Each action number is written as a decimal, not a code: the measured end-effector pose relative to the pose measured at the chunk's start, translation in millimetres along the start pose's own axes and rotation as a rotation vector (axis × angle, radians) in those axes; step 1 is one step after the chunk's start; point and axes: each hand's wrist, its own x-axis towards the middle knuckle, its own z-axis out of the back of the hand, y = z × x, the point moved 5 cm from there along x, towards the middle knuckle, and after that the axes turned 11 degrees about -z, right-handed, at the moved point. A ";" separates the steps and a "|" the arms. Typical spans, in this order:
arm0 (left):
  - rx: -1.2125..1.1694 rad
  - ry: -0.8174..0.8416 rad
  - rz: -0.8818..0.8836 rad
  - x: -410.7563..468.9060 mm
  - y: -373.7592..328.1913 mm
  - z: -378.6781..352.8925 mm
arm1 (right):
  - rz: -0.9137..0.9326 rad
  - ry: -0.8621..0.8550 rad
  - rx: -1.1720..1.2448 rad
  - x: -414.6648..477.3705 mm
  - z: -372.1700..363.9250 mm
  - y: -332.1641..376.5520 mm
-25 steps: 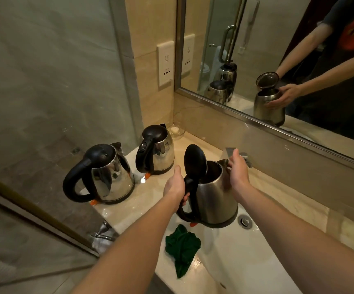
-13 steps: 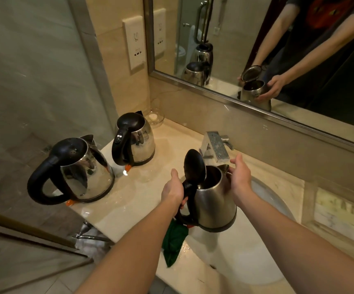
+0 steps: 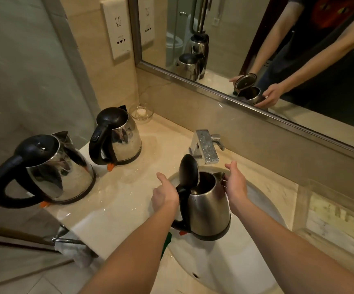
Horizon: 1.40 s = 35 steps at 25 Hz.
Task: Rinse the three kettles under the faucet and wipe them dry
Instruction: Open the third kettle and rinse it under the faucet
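I hold a steel kettle (image 3: 210, 209) with its black lid (image 3: 190, 170) flipped open, upright over the white basin (image 3: 246, 257), just in front of and below the faucet (image 3: 205, 147). My left hand (image 3: 165, 196) grips its black handle, thumb raised. My right hand (image 3: 236, 185) cups the kettle's side by the spout. No water shows at the faucet. Two more kettles stand on the counter to the left, the far kettle (image 3: 118, 139) and the near kettle (image 3: 57, 172), both with lids down. A green cloth (image 3: 168, 240) peeks out behind my left forearm.
A small glass dish (image 3: 141, 112) sits in the counter's back corner under a wall socket (image 3: 118, 28). A mirror (image 3: 225, 49) runs along the back wall. A glass partition (image 3: 23, 81) bounds the counter (image 3: 118, 198) on the left, with a metal rail (image 3: 65, 240) below.
The kettle has moved forward toward the faucet, over the basin. My right hand has slid from the spout rim to the kettle's side. My left hand keeps its hold on the handle.
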 end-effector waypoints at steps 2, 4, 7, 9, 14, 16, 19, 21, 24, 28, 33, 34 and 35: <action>-0.004 0.002 0.011 1.2 -2.8 -7.5 | 0.002 0.010 -0.024 10.9 2.1 -1.0; -0.013 0.027 0.008 4.6 -4.3 -15.2 | 0.021 0.029 -0.061 20.6 3.9 -1.6; -0.023 0.046 -0.005 10.9 -3.4 -25.8 | 0.064 0.088 -0.102 33.2 2.2 3.1; -0.040 0.036 0.003 16.7 -1.4 -29.9 | 0.081 0.133 -0.107 38.9 -2.6 10.0; -0.058 0.008 0.016 30.8 -2.8 -39.5 | 0.091 0.207 -0.143 50.5 -12.5 27.8; -0.067 0.005 0.012 33.1 -6.0 -43.0 | 0.102 0.217 -0.134 56.9 -15.2 34.1; -0.105 0.011 0.028 37.8 -7.4 -46.3 | 0.119 0.204 -0.155 63.7 -18.0 37.3; -0.108 0.017 0.035 38.9 -7.6 -46.7 | 0.128 0.217 -0.150 64.4 -18.7 35.6; -0.121 0.016 0.023 37.8 -11.6 -46.0 | 0.141 0.232 -0.124 65.6 -18.3 34.8; -0.084 0.035 0.021 38.5 -14.0 -49.5 | 0.131 0.219 -0.095 70.6 -15.9 34.1; -0.037 0.057 0.014 34.5 -19.6 -52.1 | 0.107 0.224 -0.083 76.2 -12.9 36.0; -0.034 0.057 0.008 34.4 -20.5 -52.9 | 0.109 0.227 -0.082 76.9 -12.1 36.4; -0.037 0.057 0.004 34.3 -21.0 -54.2 | 0.116 0.227 -0.086 77.6 -11.6 37.1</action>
